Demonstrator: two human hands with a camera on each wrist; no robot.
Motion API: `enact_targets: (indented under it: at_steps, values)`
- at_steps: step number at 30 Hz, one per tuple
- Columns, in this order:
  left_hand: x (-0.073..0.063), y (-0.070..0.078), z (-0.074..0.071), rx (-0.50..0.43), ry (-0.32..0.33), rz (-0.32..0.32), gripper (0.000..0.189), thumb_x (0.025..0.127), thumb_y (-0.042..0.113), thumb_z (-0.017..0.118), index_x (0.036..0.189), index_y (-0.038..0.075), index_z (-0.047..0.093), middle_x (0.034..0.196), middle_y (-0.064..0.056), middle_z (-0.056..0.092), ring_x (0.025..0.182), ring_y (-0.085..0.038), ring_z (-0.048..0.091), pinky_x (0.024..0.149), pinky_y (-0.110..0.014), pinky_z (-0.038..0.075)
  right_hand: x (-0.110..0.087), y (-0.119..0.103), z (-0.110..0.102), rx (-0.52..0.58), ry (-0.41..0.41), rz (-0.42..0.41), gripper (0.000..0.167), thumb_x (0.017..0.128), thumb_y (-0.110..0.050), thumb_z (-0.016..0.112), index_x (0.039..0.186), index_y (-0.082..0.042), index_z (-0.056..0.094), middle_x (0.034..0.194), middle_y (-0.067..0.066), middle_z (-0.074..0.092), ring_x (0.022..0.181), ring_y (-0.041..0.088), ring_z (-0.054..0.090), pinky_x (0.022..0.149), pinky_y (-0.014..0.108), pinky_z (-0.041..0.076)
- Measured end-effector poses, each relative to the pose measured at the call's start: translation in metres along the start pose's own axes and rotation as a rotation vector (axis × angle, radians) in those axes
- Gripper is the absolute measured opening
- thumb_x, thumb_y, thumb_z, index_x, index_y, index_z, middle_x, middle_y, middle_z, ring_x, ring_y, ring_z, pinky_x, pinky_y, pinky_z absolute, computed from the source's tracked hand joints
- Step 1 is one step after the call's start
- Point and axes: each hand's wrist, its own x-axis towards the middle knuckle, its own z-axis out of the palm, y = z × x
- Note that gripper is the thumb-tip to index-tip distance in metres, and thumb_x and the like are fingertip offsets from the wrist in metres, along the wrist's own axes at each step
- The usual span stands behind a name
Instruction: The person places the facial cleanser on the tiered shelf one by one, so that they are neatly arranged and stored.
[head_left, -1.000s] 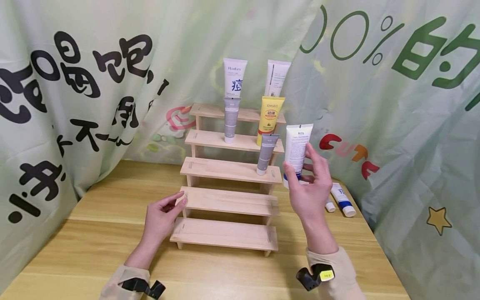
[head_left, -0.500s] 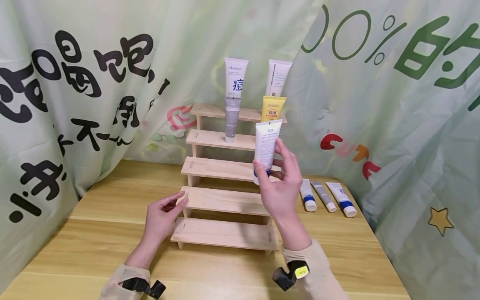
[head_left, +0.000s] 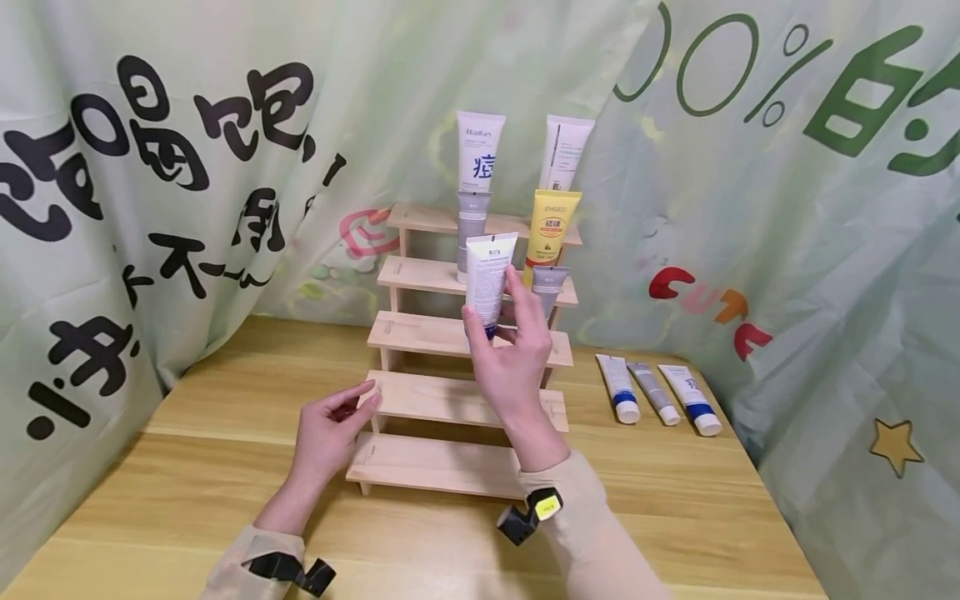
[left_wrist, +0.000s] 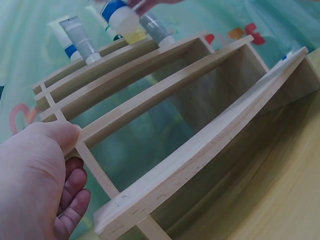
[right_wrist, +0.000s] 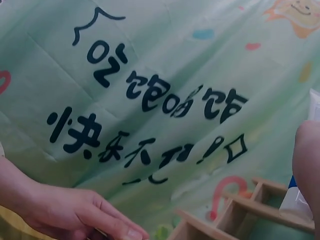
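Note:
My right hand (head_left: 516,358) holds a white squeeze tube (head_left: 487,277) upright, cap end down, in front of the third step of a wooden tiered display stand (head_left: 427,396). Small print covers the tube, and a blue band shows low on it; the fingers hide part of its cap end in the head view. Its white cap (left_wrist: 125,20) hangs over the steps in the left wrist view. My left hand (head_left: 330,435) pinches the left end of the stand's second-lowest step, thumb on top and the other fingers curled below.
Two white tubes (head_left: 480,150) stand on the top step. A grey tube (head_left: 472,218) and a yellow tube (head_left: 551,223) stand one step lower. Another small grey tube (head_left: 550,283) is partly behind my right hand. Three tubes (head_left: 652,393) lie on the table at right. Printed curtains hang behind.
My right hand has carried the white tube leftward from the stand's right side to in front of its middle, uncovering the tubes lying at right. My left hand keeps its grip on the step.

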Motion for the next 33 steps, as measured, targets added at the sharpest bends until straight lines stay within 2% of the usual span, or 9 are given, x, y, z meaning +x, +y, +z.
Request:
enact_targets:
  at_steps: [7,13,18,26,33]
  values:
    - [0.001,0.001,0.001,0.0,0.008,-0.009,0.027,0.089,0.011,0.088,0.115,0.006,0.083,0.112,-0.013,0.078,0.069,-0.009,0.052,0.057,-0.017,0.042,-0.003,0.02,0.024,-0.045,0.009,-0.019,0.064,0.095,-0.009,0.08,0.153,-0.002,0.053,0.132,0.018,0.059,0.088,0.03,0.068,0.065,0.039,0.062]
    - [0.002,-0.001,0.001,-0.003,0.009,-0.017,0.027,0.088,0.009,0.088,0.114,0.006,0.083,0.111,-0.012,0.078,0.068,-0.009,0.051,0.057,-0.018,0.041,-0.011,0.033,0.038,-0.085,0.027,-0.019,0.065,0.096,-0.013,0.082,0.152,0.001,0.053,0.127,0.021,0.059,0.097,0.029,0.067,0.068,0.036,0.063]
    - [0.001,0.001,0.0,-0.011,0.002,-0.011,0.026,0.089,0.011,0.088,0.114,0.007,0.083,0.102,-0.014,0.078,0.066,-0.009,0.049,0.055,-0.018,0.039,-0.014,0.037,0.047,-0.06,0.076,-0.023,0.066,0.092,-0.012,0.085,0.149,0.004,0.056,0.122,0.022,0.06,0.102,0.031,0.068,0.069,0.036,0.063]
    - [0.0,0.002,0.0,-0.008,-0.007,-0.002,0.027,0.089,0.012,0.089,0.114,0.007,0.083,0.105,-0.013,0.078,0.066,-0.008,0.049,0.055,-0.019,0.04,-0.018,0.043,0.056,-0.032,0.112,-0.021,0.067,0.087,-0.008,0.089,0.147,0.001,0.061,0.118,0.019,0.062,0.098,0.031,0.068,0.067,0.039,0.063]
    - [0.0,0.002,0.001,-0.005,-0.003,-0.01,0.026,0.089,0.013,0.089,0.114,0.008,0.083,0.094,-0.011,0.077,0.064,-0.009,0.047,0.054,-0.02,0.038,-0.024,0.046,0.059,0.003,0.128,-0.016,0.067,0.088,-0.008,0.089,0.147,0.0,0.06,0.118,0.019,0.059,0.101,0.032,0.066,0.07,0.04,0.063]
